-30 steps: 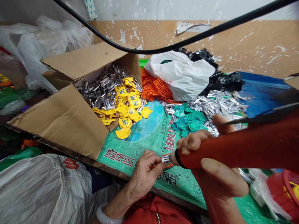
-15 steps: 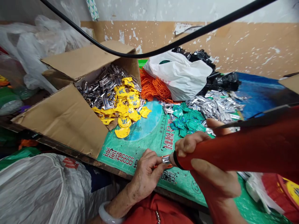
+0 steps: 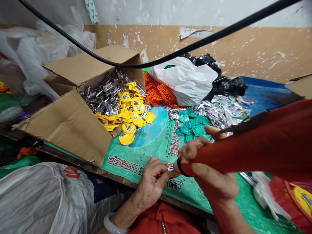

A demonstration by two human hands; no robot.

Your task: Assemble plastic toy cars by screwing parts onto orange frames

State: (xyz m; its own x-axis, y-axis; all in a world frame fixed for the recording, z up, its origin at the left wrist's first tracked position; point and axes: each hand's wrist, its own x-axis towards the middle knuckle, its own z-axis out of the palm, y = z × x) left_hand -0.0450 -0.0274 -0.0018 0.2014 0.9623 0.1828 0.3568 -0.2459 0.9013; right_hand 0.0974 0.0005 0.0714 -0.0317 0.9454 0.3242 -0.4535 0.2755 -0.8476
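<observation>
Between its thumb and fingers my left hand point(image 3: 152, 180) pinches a small silver-and-orange plastic piece point(image 3: 171, 168) above the green sheet. My right hand point(image 3: 212, 182) is wrapped round a thick-barrelled red handheld tool point(image 3: 234, 149) with a black collar and a pale tip point(image 3: 178, 166). The tip meets the silver part of the piece, close to my left fingertips. Most of the orange part is hidden by my fingers and the tool. Beyond my right hand lies a pile of small green plastic pieces point(image 3: 192, 123).
A cardboard box point(image 3: 70, 126) on its side spills silver pieces and yellow pieces point(image 3: 129, 128). Behind are orange lattice parts point(image 3: 159, 91), a white plastic bag point(image 3: 185, 78) and black parts point(image 3: 229, 86). A black cable point(image 3: 136, 66) hangs across the view. At right stands a red container point(image 3: 280, 195).
The view has shifted slightly. Both hands keep their grips, with the tool's tip still at the silver part.
</observation>
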